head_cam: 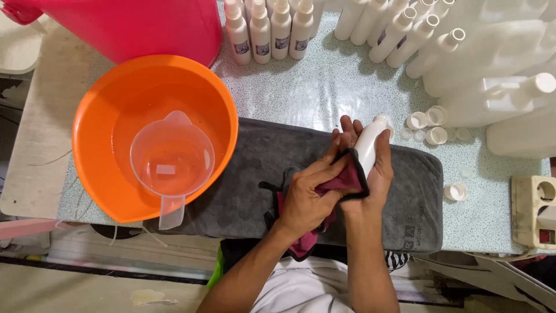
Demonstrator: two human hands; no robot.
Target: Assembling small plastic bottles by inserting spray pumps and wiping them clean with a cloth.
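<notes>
Head view is showing the right hand (370, 174) cupping a small white bottle (368, 149) from beneath, fingers wrapping its lower body, while the left hand (307, 200) is pinching a dark red cloth (341, 181) with black edging against the bottle's side. Both are hovering just above a grey towel (405, 185) spread on the speckled table (324, 87), to the right of an orange basin (104, 116) with a clear jug (172, 159) sitting in it. Judging by its size and thin plastic look, the bottle is probably light, fairly stiff but squeezable, and possibly slick if wet; gripping around the middle of the body seems safest. It is looking plain, slender and cylindrical, its narrow neck pointing away from the person, with loose white caps (434, 124) lying nearby.
</notes>
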